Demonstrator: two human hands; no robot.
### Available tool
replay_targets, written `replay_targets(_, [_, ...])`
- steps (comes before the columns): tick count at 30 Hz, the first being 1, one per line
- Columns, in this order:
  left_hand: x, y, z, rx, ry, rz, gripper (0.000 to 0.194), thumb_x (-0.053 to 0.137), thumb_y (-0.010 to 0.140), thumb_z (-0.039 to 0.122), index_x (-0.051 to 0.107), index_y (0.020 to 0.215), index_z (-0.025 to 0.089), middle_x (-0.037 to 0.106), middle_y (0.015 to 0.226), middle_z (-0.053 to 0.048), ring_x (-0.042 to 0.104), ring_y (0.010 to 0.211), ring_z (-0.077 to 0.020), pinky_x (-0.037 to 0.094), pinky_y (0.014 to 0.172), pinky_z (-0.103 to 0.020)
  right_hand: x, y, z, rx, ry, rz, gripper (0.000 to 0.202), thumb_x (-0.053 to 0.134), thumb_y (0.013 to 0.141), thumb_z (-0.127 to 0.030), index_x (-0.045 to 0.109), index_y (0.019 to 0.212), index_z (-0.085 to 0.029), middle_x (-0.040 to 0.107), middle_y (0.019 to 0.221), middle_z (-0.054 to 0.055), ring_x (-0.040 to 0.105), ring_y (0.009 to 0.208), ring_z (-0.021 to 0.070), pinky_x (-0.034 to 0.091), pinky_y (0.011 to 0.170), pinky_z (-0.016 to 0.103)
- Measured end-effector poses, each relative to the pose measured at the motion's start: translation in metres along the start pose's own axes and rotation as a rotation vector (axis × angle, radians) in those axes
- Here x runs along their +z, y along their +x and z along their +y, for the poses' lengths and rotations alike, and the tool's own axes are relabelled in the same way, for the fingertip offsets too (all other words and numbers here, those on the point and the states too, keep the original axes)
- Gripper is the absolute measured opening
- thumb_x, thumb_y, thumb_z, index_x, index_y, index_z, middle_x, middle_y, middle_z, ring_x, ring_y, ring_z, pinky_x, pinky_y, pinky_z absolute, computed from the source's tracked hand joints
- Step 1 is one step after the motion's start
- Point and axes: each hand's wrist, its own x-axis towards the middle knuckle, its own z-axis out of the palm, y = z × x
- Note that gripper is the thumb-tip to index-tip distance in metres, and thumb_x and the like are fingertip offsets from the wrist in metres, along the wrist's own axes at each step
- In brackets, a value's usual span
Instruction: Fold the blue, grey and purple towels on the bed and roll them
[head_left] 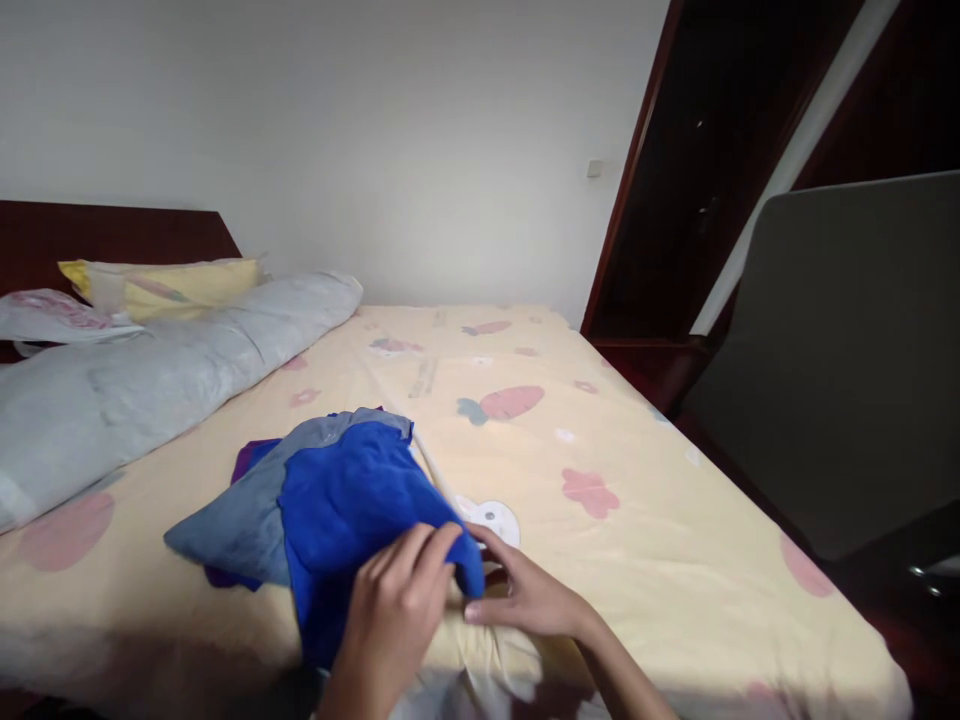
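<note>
Left hand (397, 610): fingers bent and closed on the blue cloth near its right edge; thumb hidden.
Right hand (536, 595): thumb and fingers apart, curved around the cloth's drooping corner; firm contact cannot be told.
Blue cloth (352, 490): partly over the grey cloth (232, 525), near edge of bed; right corner raised and curled over between the hands.
Under the grey: purple cloth (244, 462), only its margin showing.
Bed (637, 570): patterned sheet; grey roll (180, 350) and yellow pillow (199, 280) at the left.
Step, as judged: handling the blue corner, not yet flat.
Next move calls for: right thumb and fingers meeting on that corner, left hold kept, grey layer undisturbed.
</note>
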Motion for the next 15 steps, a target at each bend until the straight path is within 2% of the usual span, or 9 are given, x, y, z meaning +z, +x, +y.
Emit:
replay_targets(2, [0.004, -0.002, 0.021, 0.056, -0.041, -0.118, 0.030, 0.046, 0.094, 0.022, 0.060, 0.119, 0.029, 0.073, 0.099, -0.007, 0.072, 0.083, -0.0206, 0.057, 0.072, -0.030, 0.002, 0.000, -0.003, -0.044, -0.003, -0.056, 0.037, 0.074, 0.076, -0.028, 0.065, 0.111, -0.021, 0.066, 0.103, 0.002, 0.061, 0.092, 0.0204, 0.050, 0.084, 0.031])
replay_targets(4, [0.005, -0.003, 0.031, 0.043, -0.093, -0.230, 0.028, 0.049, 0.092, 0.022, 0.062, 0.115, 0.030, 0.073, 0.098, -0.005, 0.072, 0.085, -0.0202, 0.057, 0.073, -0.029, -0.002, -0.001, -0.005, -0.079, -0.021, 0.003, 0.018, 0.061, 0.081, -0.022, 0.070, 0.097, -0.019, 0.068, 0.090, 0.001, 0.062, 0.089, 0.0205, 0.049, 0.084, 0.031])
replay_targets(7, [-0.001, -0.004, 0.022, -0.042, -0.211, -0.337, 0.024, 0.054, 0.091, 0.026, 0.065, 0.111, 0.033, 0.073, 0.097, -0.001, 0.071, 0.089, -0.0178, 0.055, 0.078, -0.024, -0.019, -0.006, -0.009, -0.097, -0.041, 0.154, 0.022, 0.054, 0.082, -0.018, 0.071, 0.096, -0.020, 0.070, 0.091, 0.002, 0.063, 0.090, 0.0216, 0.049, 0.085, 0.031])
replay_targets(9, [-0.007, -0.006, -0.001, -0.103, -0.324, -0.417, 0.028, 0.062, 0.086, 0.033, 0.065, 0.114, 0.034, 0.074, 0.100, 0.001, 0.069, 0.089, -0.0162, 0.053, 0.079, -0.021, -0.035, -0.013, -0.012, -0.127, -0.049, 0.297, 0.022, 0.056, 0.081, -0.020, 0.071, 0.098, -0.021, 0.070, 0.096, 0.003, 0.064, 0.093, 0.0223, 0.049, 0.086, 0.032])
replay_targets(11, [-0.014, -0.012, -0.037, -0.223, -0.380, -0.475, 0.037, 0.067, 0.081, 0.039, 0.064, 0.117, 0.032, 0.074, 0.101, 0.002, 0.068, 0.089, -0.0167, 0.052, 0.080, -0.021, -0.053, -0.021, -0.015, -0.177, -0.047, 0.494, 0.021, 0.059, 0.080, -0.023, 0.071, 0.098, -0.022, 0.071, 0.101, 0.004, 0.063, 0.097, 0.0233, 0.049, 0.088, 0.032])
replay_targets(13, [-0.018, -0.021, -0.078, -0.496, -0.225, -0.374, 0.029, 0.053, 0.088, 0.046, 0.066, 0.103, 0.026, 0.074, 0.089, 0.000, 0.069, 0.085, -0.0198, 0.052, 0.077, -0.027, -0.070, -0.030, -0.017, -0.222, -0.027, 0.717, 0.023, 0.062, 0.080, -0.026, 0.071, 0.101, -0.023, 0.069, 0.108, 0.005, 0.062, 0.102, 0.0241, 0.049, 0.089, 0.033])
replay_targets(15, [-0.019, -0.033, -0.117, -0.773, 0.094, -0.342, 0.043, 0.039, 0.092, 0.055, 0.065, 0.079, 0.023, 0.071, 0.071, -0.002, 0.070, 0.078, -0.0270, 0.050, 0.073, -0.035, -0.084, -0.038, -0.020, -0.241, 0.009, 0.891, 0.028, 0.063, 0.081, -0.030, 0.070, 0.107, -0.023, 0.067, 0.112, 0.006, 0.061, 0.100, 0.0239, 0.050, 0.085, 0.032])
